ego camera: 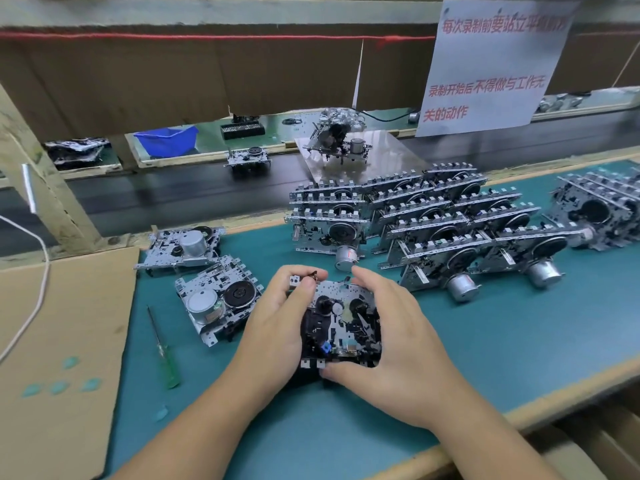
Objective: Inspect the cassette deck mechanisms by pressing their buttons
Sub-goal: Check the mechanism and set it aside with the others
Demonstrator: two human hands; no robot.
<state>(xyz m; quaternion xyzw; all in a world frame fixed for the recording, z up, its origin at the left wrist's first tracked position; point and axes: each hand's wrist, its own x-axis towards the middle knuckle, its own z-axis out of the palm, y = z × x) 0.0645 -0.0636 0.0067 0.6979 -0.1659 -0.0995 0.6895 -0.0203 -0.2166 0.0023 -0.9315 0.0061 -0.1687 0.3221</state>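
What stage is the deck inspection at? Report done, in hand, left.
Done, probably: two metal cassette deck mechanisms lying flat at left. In hand: one black-faced deck mechanism held by the left hand and right hand. Left, apparently: the upright rows of silver decks.

Teal-green surface (485,358) with pale tan edge. Held cassette deck mechanism (341,327): black and silver, small blue part at its near side. Left of it, silver-grey mechanism (218,299) with black round wheel; green translucent-handled screwdriver (162,348) further left; brown cardboard (59,341) with teal patches. Beyond it, silver stacked mechanisms (433,220), black conveyor belt (173,195), blue bin (168,140), white sign (491,64) with red characters.
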